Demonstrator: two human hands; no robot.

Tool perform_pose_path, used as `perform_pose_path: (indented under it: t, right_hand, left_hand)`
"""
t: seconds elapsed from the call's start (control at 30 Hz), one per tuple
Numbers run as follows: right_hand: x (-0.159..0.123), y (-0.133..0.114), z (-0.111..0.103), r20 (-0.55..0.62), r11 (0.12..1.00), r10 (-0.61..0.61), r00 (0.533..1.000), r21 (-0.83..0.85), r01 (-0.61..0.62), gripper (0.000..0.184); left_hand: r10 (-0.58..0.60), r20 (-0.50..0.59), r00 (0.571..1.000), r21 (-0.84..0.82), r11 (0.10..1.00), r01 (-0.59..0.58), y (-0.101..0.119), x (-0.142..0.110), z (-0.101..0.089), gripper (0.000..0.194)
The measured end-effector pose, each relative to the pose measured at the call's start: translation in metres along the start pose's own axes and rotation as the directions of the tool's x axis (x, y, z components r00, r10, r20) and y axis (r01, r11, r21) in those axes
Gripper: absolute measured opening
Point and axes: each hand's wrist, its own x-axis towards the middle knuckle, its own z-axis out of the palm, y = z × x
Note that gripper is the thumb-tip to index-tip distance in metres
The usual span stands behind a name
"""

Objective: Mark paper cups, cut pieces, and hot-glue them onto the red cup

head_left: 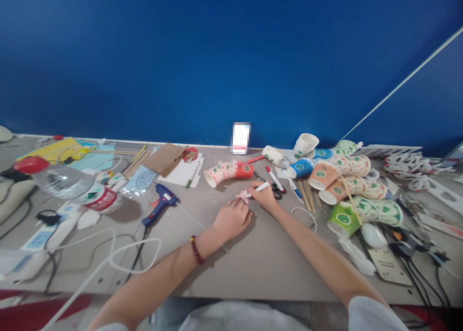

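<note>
My right hand is closed around a white marker pen, its lower end pointing left and down. At that end lies a small red-and-white patterned piece, perhaps cut from a paper cup. My left hand pinches this piece at its near edge, fingers bent and partly hidden. Just beyond my hands, red patterned paper cups lie on their side, joined in a row. A red-capped marker rests to the right, by black-handled scissors partly behind my right hand.
A blue glue gun and a tipped plastic bottle lie on the left among cables and a power strip. Several stacked paper cups crowd the right, near wooden sticks. A phone leans on the blue wall.
</note>
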Motion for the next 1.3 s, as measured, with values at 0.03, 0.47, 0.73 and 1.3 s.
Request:
perform_pose_path:
  t: [0.03,0.47,0.73,1.3]
  right_hand:
    - [0.0003,-0.0003,-0.0001,-0.001,1.000,0.001,1.000,0.003,-0.001,0.027]
    - [-0.0002,-0.0020,-0.0009,0.006,1.000,-0.010,1.000,0.012,0.010,0.028]
    - [-0.0007,0.0022,-0.0002,0.010,1.000,-0.005,1.000,0.010,0.005,0.026]
    - [-0.0007,-0.0018,-0.0016,0.007,1.000,-0.017,1.000,0.001,0.017,0.026]
  left_hand:
    - [-0.002,-0.006,1.000,-0.004,1.000,0.002,-0.0001,-0.0002,0.0006,0.021]
    - [0.002,-0.038,0.999,0.018,1.000,-0.002,0.0002,-0.0003,0.0011,0.022]
    - [-0.002,-0.045,0.999,0.003,1.000,0.002,-0.0006,-0.0007,0.0022,0.020]
    - [0.001,-0.054,0.999,0.011,1.000,-0.001,-0.0008,-0.0006,0.0039,0.021]
